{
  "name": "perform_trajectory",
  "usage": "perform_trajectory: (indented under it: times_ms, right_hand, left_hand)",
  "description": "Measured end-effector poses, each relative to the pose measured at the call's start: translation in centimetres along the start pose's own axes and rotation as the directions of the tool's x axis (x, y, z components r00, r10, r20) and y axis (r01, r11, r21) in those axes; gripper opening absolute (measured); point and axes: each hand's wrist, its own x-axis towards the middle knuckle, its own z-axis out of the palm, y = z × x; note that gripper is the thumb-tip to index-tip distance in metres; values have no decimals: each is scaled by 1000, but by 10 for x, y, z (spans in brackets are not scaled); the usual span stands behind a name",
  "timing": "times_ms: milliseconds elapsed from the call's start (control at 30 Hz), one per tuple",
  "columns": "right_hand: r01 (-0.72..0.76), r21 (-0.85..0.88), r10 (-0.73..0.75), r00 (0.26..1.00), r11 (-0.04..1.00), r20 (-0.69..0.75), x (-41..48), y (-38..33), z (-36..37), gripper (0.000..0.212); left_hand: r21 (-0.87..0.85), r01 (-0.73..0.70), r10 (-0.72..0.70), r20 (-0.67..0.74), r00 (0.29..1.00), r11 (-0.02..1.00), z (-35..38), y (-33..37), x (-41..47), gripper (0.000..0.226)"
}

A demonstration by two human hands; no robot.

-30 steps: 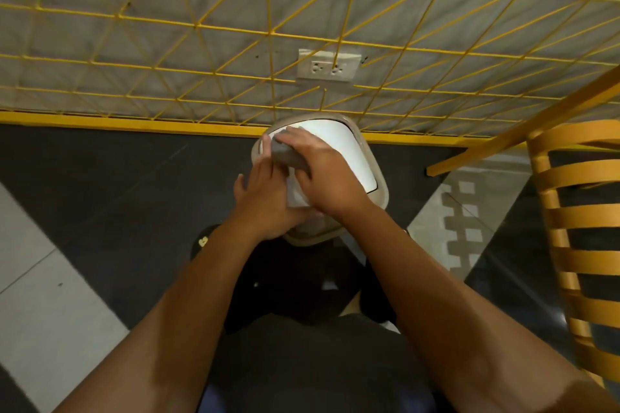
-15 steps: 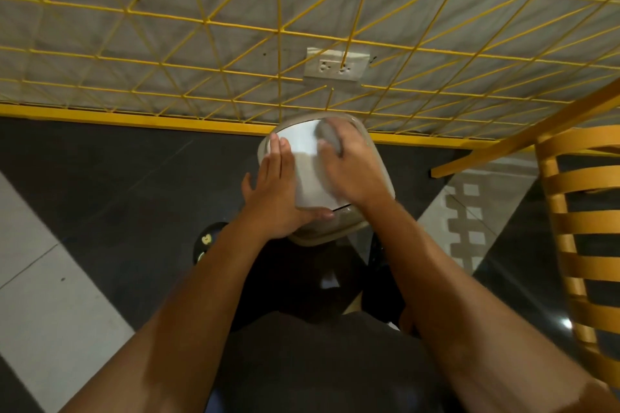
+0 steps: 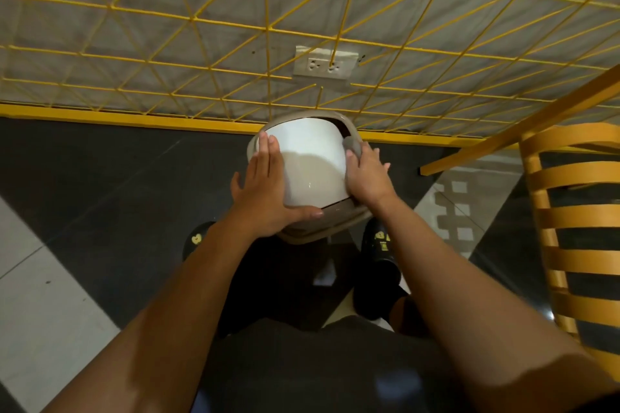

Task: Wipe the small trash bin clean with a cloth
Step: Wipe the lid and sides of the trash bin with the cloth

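Bin: small trash bin point(image 3: 310, 178) stands on dark floor point(image 3: 117, 178) by the yellow grid wall point(image 3: 201, 43), between the shoes point(image 3: 377, 245) | Progress: I judge mid-wipe; white lid point(image 3: 302, 141) looks glossy, right rim in hand, body sides left | Grip: right hand point(image 3: 367, 174) clasps grey cloth point(image 3: 353, 146) against the rim; left hand point(image 3: 265, 191) lies flat, fingers straight, steadying the lid

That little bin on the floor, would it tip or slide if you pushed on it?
The bin is probably light and easy to shove: it looks like thin plastic, and the left hand lies flat on it, seemingly steadying it. Its white lid likely swings under pressure; a dark gap shows at the far edge. Its gloss suggests slipperiness.
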Motion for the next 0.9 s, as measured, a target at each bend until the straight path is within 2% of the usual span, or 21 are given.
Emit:
perform_trajectory:
  times_ms: [67,133,200,267,300,367,433,467,533,600,700,800,900]
  right_hand:
    - [14,-8,-15,997,1000,-76,9,6,-12,43]
    - [58,64,-38,958,996,-283,12,11,-22,38]
    - [46,209,58,884,977,-464,16,19,-32,34]
    - [-2,372,207,834,928,-512,21,32,-42,31]
    - [-41,396,251,831,917,-497,24,40,-46,31]
    - [-137,310,252,895,941,-369,27,54,-47,35]
    - [-200,259,237,964,945,-123,24,62,-40,36]
    - [-233,288,244,970,929,-4,20,62,-36,34]
    - [-305,368,271,952,878,141,11,60,-29,36]
    - [-341,410,288,939,846,188,6,60,-24,40]
    - [-374,384,294,922,844,252,-1,62,-26,32]
    - [-465,294,335,854,835,397,-14,67,-27,20]
    - [-520,189,383,788,833,482,-32,77,-20,17]
  left_hand:
    - [-10,-1,1,4,1000,1000,-1,0,-1,133]
    - [-29,5,-5,3,1000,1000,-2,1,-2,133]
    - [-43,21,-21,0,1000,999,-5,4,-4,133]
    - [-128,88,-92,-26,995,988,-10,10,-9,130]
    - [-225,152,-166,-47,985,963,-12,14,-11,126]
    - [-446,301,-353,-37,935,843,-15,21,-20,110]
    - [-504,434,-445,107,889,747,-10,26,-29,95]
    - [-502,477,-437,205,876,721,-6,28,-34,90]
    - [-533,538,-392,370,842,652,1,33,-39,83]
    - [-582,578,-376,439,816,573,2,37,-38,77]
    - [-638,601,-391,457,799,481,0,37,-31,76]
    - [-665,614,-433,447,783,424,-7,29,-25,77]
    - [-676,578,-464,373,804,457,-12,18,-18,71]
